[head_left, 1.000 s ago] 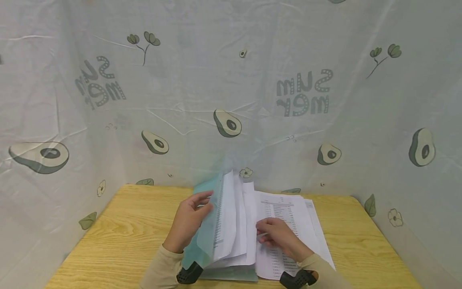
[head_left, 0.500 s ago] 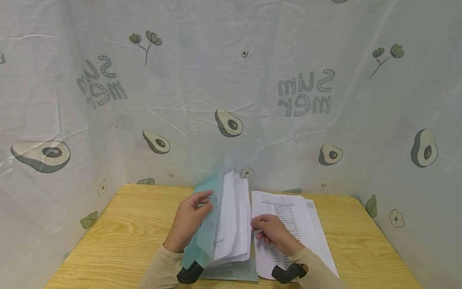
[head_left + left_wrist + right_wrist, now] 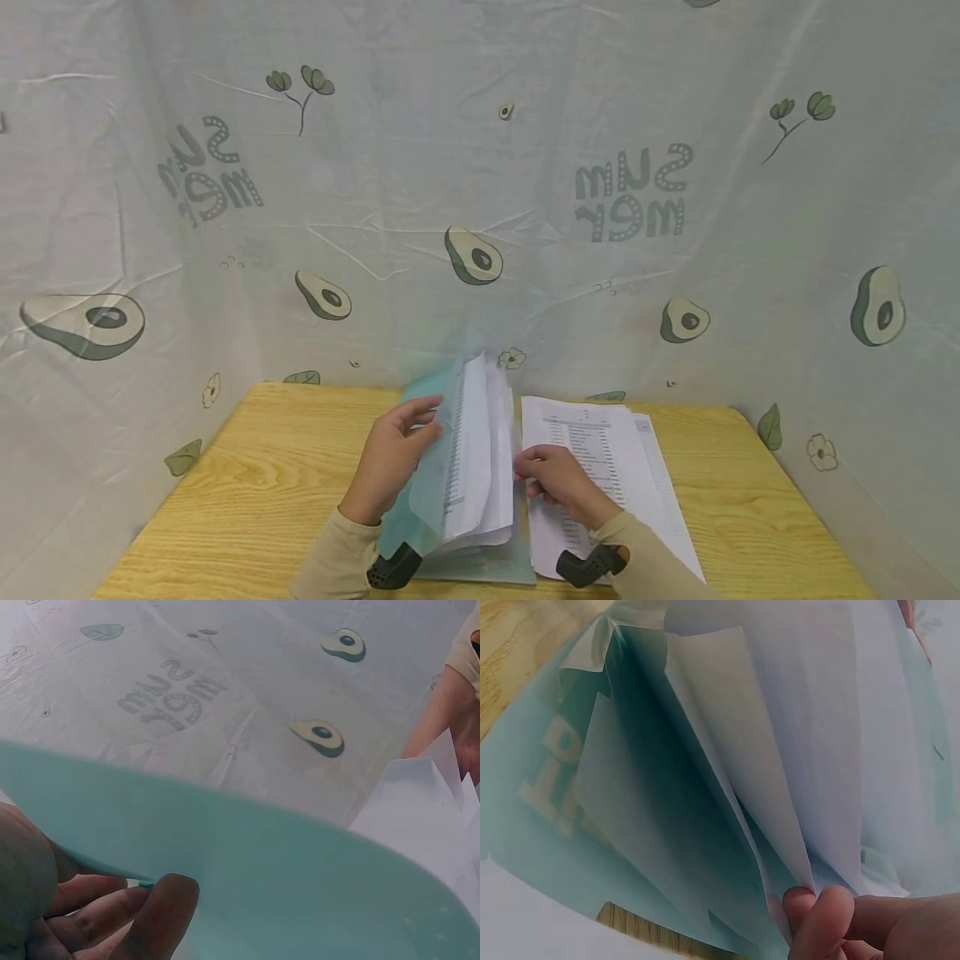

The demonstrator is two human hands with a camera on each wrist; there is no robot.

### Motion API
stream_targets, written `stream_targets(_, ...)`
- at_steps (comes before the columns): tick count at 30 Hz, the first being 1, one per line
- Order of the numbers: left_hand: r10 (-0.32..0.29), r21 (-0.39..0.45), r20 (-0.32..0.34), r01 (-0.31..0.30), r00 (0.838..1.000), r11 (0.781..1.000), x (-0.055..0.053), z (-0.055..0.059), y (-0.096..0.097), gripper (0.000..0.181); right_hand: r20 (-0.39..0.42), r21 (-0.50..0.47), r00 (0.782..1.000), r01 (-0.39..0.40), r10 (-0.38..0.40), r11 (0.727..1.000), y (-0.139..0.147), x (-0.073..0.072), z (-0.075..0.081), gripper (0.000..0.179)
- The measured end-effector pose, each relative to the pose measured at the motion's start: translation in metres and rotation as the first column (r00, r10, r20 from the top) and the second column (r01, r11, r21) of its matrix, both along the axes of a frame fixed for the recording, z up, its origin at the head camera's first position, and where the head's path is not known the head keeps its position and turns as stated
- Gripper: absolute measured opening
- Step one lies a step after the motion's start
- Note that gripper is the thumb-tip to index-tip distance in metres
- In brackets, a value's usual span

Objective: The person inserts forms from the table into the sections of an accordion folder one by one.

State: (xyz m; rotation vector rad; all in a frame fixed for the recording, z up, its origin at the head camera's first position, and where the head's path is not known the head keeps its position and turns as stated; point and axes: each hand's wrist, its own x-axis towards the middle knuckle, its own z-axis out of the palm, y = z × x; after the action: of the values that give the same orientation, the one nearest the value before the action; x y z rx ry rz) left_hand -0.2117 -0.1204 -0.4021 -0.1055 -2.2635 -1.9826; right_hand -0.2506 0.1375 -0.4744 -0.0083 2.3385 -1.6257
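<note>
A translucent teal document folder (image 3: 433,492) stands partly open on the table, its cover lifted toward the left. My left hand (image 3: 393,454) holds that cover, thumb on one face in the left wrist view, where the cover (image 3: 285,870) spans the frame. White papers (image 3: 474,450) fan upright inside the folder. At their right edge is my right hand (image 3: 562,479); in the right wrist view its thumb and finger (image 3: 829,915) pinch the edge of a white sheet (image 3: 735,727). Printed sheets (image 3: 588,429) lie flat right of the folder, partly under my right forearm.
The wooden table (image 3: 300,458) extends on both sides of the folder and sheets. Behind and at the sides hangs a pale curtain (image 3: 375,167) printed with avocados, close to the table's back edge. Black wrist cameras (image 3: 393,567) sit on both wrists.
My right hand has moved slightly left, to the edge of the papers inside the folder. The paper edge has shifted left, baring more of the folder's back. The left hand has kept still.
</note>
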Motion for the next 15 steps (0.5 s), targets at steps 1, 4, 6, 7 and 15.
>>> stream_targets(1,0.001,0.0,-0.001,-0.001,1.0,1.0,0.0001,-0.0001,-0.0001,0.037,-0.003,0.004,1.0,-0.002,0.002,1.0,-0.0006,0.0,0.0002,0.02)
stream_targets(4,0.005,0.0,-0.006,-0.005,1.0,1.0,0.0002,-0.0004,-0.0005,0.037,-0.01,0.014,1.0,-0.003,0.003,1.0,-0.0017,0.0001,0.0004,0.019)
stream_targets(6,0.006,-0.001,-0.007,-0.006,1.0,1.0,0.0001,-0.0004,-0.0006,0.037,-0.012,0.02,1.0,-0.002,0.002,1.0,-0.0019,0.0002,0.0005,0.019)
stream_targets(7,0.008,-0.002,-0.005,-0.008,1.0,1.0,0.0,-0.0004,-0.0007,0.037,-0.013,0.022,1.0,-0.001,0.001,1.0,-0.0019,0.0003,0.0006,0.019)
stream_targets(15,0.013,0.002,0.0,-0.013,1.0,1.0,-0.0005,0.0,-0.0007,0.036,-0.035,0.026,0.999,0.006,-0.005,1.0,0.0065,-0.0007,0.0032,0.018)
